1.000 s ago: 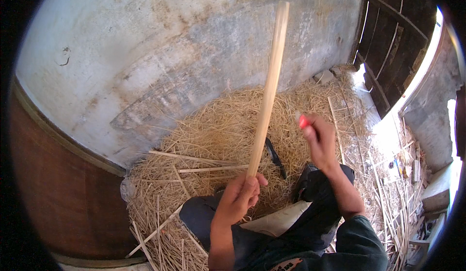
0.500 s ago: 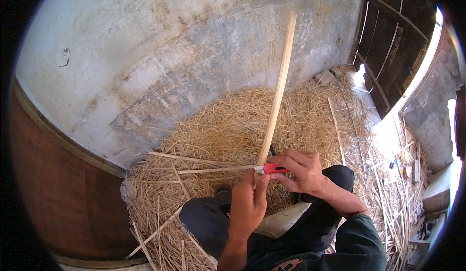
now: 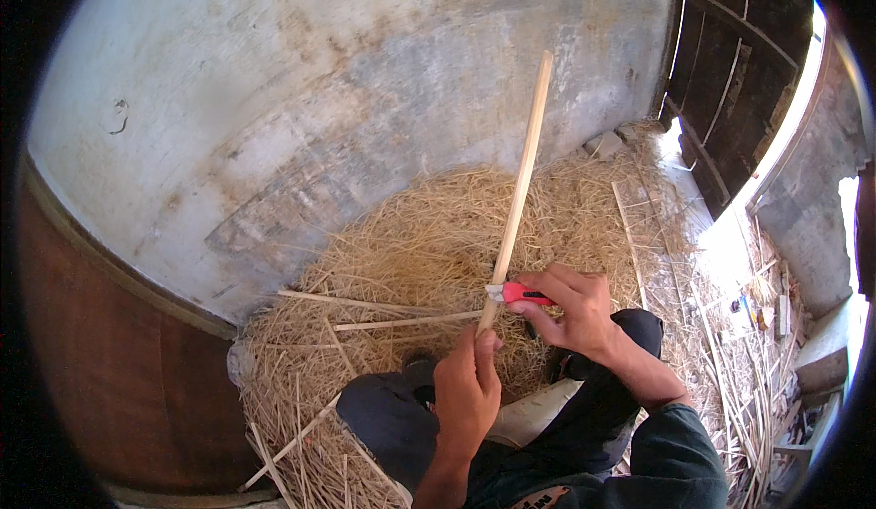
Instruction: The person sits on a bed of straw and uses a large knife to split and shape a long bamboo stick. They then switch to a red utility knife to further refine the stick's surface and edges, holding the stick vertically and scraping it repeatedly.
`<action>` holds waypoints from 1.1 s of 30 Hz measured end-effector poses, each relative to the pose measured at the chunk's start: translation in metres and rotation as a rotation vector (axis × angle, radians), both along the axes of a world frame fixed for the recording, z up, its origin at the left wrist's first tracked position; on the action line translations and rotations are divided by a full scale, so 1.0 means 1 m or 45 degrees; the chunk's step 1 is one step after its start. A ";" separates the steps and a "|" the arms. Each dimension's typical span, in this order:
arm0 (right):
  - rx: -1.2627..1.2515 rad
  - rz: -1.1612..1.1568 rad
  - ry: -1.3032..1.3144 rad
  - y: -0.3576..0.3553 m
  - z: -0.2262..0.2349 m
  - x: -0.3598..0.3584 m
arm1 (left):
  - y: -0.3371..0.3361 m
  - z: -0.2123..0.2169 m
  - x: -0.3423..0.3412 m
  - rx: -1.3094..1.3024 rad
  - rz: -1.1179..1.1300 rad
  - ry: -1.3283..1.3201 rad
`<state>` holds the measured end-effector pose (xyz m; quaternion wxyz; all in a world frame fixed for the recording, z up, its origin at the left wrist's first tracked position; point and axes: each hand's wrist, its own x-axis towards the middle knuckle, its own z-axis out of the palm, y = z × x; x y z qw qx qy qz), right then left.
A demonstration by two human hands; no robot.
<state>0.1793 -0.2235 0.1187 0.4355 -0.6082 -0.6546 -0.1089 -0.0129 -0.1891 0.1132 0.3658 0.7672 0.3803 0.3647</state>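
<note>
Below, left hand (image 3: 465,390) grips the stick (image 3: 518,190), right hand (image 3: 570,313) clasps a red knife (image 3: 522,293) – straw (image 3: 411,254) (loose canes (image 3: 383,313)) around.

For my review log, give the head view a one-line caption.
Left hand grips a long stick while the right hand sets a red knife against it, above straw.

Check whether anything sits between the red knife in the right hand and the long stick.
Nothing visible does. The red knife in the right hand already meets the long stick, just above the left hand gripping its lower end.
</note>
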 end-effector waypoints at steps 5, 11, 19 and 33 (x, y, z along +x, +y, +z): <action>0.010 0.010 0.017 0.003 -0.006 0.005 | -0.005 -0.003 -0.006 -0.009 0.022 0.067; -0.015 0.025 -0.002 0.005 -0.005 0.005 | -0.006 -0.003 -0.014 0.001 0.009 0.119; -0.014 0.002 0.022 0.010 -0.005 0.008 | -0.011 -0.011 -0.021 -0.053 0.013 0.085; -0.063 0.022 0.080 0.022 -0.005 0.011 | -0.018 -0.022 -0.036 -0.105 0.019 0.121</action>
